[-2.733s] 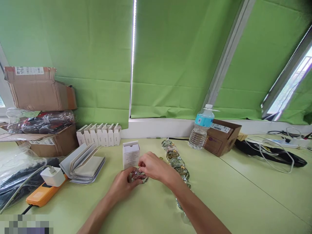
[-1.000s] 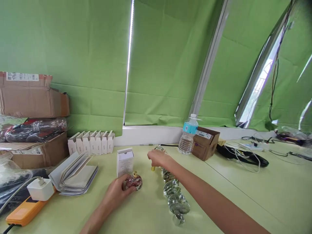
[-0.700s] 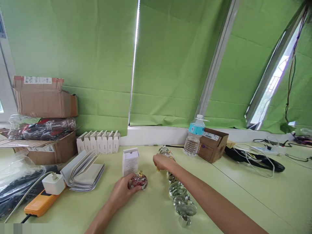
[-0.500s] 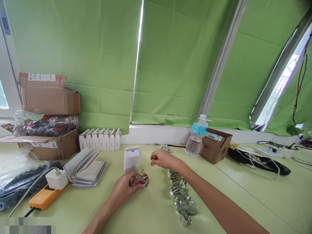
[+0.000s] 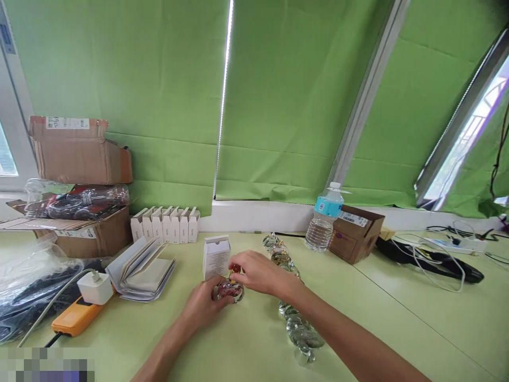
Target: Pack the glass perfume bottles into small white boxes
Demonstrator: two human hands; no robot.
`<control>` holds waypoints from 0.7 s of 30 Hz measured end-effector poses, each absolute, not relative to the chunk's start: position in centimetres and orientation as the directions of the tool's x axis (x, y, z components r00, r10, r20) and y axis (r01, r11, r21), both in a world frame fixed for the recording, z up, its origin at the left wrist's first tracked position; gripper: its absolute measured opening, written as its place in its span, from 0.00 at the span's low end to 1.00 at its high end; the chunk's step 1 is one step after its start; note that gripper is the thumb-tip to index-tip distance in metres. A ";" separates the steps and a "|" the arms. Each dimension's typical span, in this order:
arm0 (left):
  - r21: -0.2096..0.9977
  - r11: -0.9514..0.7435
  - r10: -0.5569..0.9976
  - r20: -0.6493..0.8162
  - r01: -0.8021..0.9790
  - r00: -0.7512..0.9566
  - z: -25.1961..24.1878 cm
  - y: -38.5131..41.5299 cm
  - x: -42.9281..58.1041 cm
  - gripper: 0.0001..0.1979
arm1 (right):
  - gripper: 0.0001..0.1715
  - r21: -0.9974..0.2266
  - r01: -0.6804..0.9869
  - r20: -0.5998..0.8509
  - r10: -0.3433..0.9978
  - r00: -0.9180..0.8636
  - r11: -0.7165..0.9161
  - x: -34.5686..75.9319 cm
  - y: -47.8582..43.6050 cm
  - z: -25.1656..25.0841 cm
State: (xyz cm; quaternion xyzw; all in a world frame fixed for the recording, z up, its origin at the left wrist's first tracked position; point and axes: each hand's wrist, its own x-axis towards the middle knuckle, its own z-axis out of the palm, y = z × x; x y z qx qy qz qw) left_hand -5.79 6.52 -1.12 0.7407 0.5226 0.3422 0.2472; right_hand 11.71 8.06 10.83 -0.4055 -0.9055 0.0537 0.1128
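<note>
- The left hand (image 5: 204, 303) is clasping a round, pink-tinted glass bottle (image 5: 229, 291) by its left side, thumb in front and fingers behind; the grip is closing directly on the glass.
- The bottle is sitting on the pale green table (image 5: 397, 334), directly in front of the person.
- The right hand (image 5: 258, 273) is pinching a small amber-and-gold piece (image 5: 236, 269) between thumb and fingers, just above the bottle's top — whether piece and bottle are touching cannot be told.
- A white carton (image 5: 217, 258) is standing upright just behind the bottle and the left hand.
- A row of clear glass bottles (image 5: 302, 330) is running from the near part of the table toward the wall; the right forearm is crossing over it and hiding its middle.
- Farther back, a row of slim white boxes (image 5: 170, 228) is standing near the wall, with a splayed stack of booklets (image 5: 145, 276) lying in front.
- At the left, a white charger (image 5: 95, 289) is resting on an orange power strip (image 5: 75, 317).
- At the right, a water bottle (image 5: 323, 220) is standing beside a brown cardboard box (image 5: 352, 239) — its label facing outward in blue.
</note>
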 end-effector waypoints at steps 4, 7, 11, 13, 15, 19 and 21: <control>0.724 -0.334 0.943 0.246 0.604 0.226 -1.2 6.7 -5.9 0.11 | 0.08 -0.168 0.728 0.128 0.747 -0.653 0.665 11.3 7.8 10.5; 0.725 -0.334 0.942 0.244 0.602 0.228 -1.3 6.7 -5.9 0.12 | 0.08 -0.145 0.744 0.094 0.757 -0.646 0.652 10.9 7.7 10.6; 0.731 -0.334 0.942 0.240 0.595 0.234 -1.4 6.7 -6.0 0.14 | 0.08 -0.112 0.799 0.058 0.806 -0.589 0.591 10.1 7.7 10.4; 0.735 -0.336 0.941 0.238 0.588 0.241 -1.4 6.7 -6.0 0.14 | 0.09 -0.099 0.830 0.051 0.835 -0.547 0.550 9.7 7.6 10.2; 0.740 -0.337 0.940 0.236 0.583 0.244 -1.4 6.7 -6.0 0.14 | 0.10 -0.090 0.857 0.051 0.862 -0.505 0.508 9.5 7.4 10.0; 0.744 -0.334 0.942 0.237 0.579 0.239 -1.3 6.7 -5.9 0.13 | 0.11 -0.092 0.892 0.041 0.896 -0.442 0.444 9.1 6.9 10.0; 0.744 -0.331 0.943 0.237 0.580 0.234 -1.1 6.6 -5.8 0.13 | 0.09 -0.095 0.900 0.013 0.905 -0.425 0.425 8.9 6.9 9.9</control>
